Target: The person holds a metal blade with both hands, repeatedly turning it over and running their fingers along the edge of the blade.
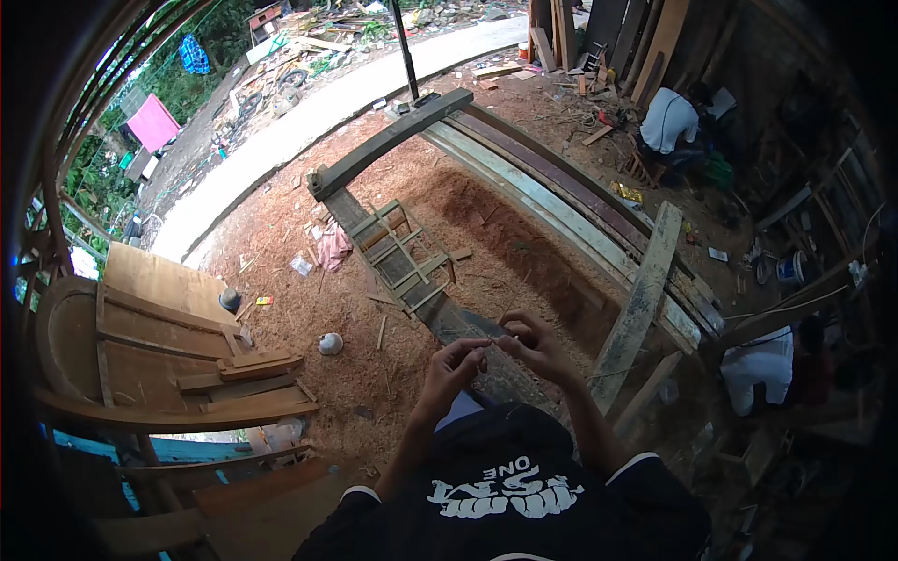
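Observation:
My left hand (456, 366) and my right hand (535, 348) meet in front of my chest, fingertips nearly touching. Both are closed in a pinch, and whatever lies between the fingers is too small to make out. Below them runs a weathered plank bench (510, 376), leading away from me. Farther along it rests a small frame of thin wooden strips (404, 257). A dark flat piece (468, 323) lies on the plank just beyond my fingers.
Long painted boards (552, 201) stretch along the right, with a slanting plank (641, 304) nearer me. Curved wooden furniture parts (178, 346) stand at left. Sawdust covers the ground around a white round container (330, 344) and a pink cloth (333, 247). A person (669, 122) crouches far right; another (760, 369) is nearer.

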Demonstrator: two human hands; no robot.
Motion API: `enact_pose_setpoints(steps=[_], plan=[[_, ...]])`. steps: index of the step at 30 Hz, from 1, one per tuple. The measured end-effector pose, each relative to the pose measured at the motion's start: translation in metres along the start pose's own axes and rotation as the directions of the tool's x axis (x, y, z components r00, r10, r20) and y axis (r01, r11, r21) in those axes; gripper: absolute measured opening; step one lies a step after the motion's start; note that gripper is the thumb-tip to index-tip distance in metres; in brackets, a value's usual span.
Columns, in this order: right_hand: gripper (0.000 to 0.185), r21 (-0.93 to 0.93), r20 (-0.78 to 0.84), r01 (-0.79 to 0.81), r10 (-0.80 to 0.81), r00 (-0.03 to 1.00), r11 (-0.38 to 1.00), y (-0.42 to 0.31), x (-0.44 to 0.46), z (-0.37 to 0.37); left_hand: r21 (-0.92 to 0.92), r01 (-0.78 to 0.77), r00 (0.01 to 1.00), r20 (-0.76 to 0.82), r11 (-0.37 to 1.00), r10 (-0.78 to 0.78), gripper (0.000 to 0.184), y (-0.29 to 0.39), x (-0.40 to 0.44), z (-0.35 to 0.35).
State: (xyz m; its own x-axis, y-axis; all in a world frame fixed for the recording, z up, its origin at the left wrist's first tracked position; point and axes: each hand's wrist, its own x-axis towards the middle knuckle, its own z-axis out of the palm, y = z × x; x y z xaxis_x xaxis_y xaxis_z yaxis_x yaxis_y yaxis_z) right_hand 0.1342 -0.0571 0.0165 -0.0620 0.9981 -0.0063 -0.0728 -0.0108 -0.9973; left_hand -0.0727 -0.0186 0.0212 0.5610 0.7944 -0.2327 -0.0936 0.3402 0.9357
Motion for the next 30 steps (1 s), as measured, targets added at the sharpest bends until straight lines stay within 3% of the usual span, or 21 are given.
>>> enact_pose_setpoints(steps=[2,5,7,12,16,19,22,25,30], plan=[[0.033,0.107,-0.064,0.005,0.002,0.998,0.994,-0.007,-0.001,-0.005,0.024,-0.008,0.999,0.039,1.0,0.007,0.027,0.001,0.005,0.003],[0.033,0.135,0.003,-0.047,0.047,0.999,0.99,-0.011,-0.005,-0.009,0.031,0.01,0.996,0.084,0.999,-0.013,0.027,0.002,0.009,0.008],[0.031,0.095,-0.069,0.017,-0.01,0.998,0.995,-0.013,-0.008,-0.016,0.025,0.068,0.993,0.099,0.997,-0.071,0.027,0.003,0.014,0.008],[0.025,0.149,-0.211,-0.004,0.036,0.977,0.989,-0.025,-0.014,-0.039,0.143,-0.038,0.991,0.133,0.989,0.019,0.025,0.007,0.018,0.011],[0.025,0.027,0.068,-0.069,0.067,0.995,0.997,-0.016,-0.015,-0.018,0.141,-0.017,0.987,0.163,0.99,-0.006,0.022,0.007,0.024,0.016],[0.029,0.081,0.015,0.014,-0.015,1.0,0.997,-0.01,-0.014,-0.012,0.16,0.026,0.993,0.112,0.987,-0.045,0.02,0.009,0.028,0.019],[0.029,0.169,-0.088,0.021,-0.006,0.996,0.985,-0.01,-0.013,-0.02,0.136,-0.052,0.99,0.141,0.989,0.033,0.021,0.013,0.024,0.021],[0.03,0.102,-0.054,-0.005,0.01,0.999,0.995,-0.017,-0.012,-0.026,0.165,-0.134,0.978,0.18,0.977,0.104,0.021,0.005,0.027,0.011],[0.032,0.127,0.073,-0.075,0.066,0.995,0.989,-0.011,-0.012,-0.006,0.256,-0.129,0.981,0.174,0.958,0.086,0.02,0.011,0.029,0.013]])
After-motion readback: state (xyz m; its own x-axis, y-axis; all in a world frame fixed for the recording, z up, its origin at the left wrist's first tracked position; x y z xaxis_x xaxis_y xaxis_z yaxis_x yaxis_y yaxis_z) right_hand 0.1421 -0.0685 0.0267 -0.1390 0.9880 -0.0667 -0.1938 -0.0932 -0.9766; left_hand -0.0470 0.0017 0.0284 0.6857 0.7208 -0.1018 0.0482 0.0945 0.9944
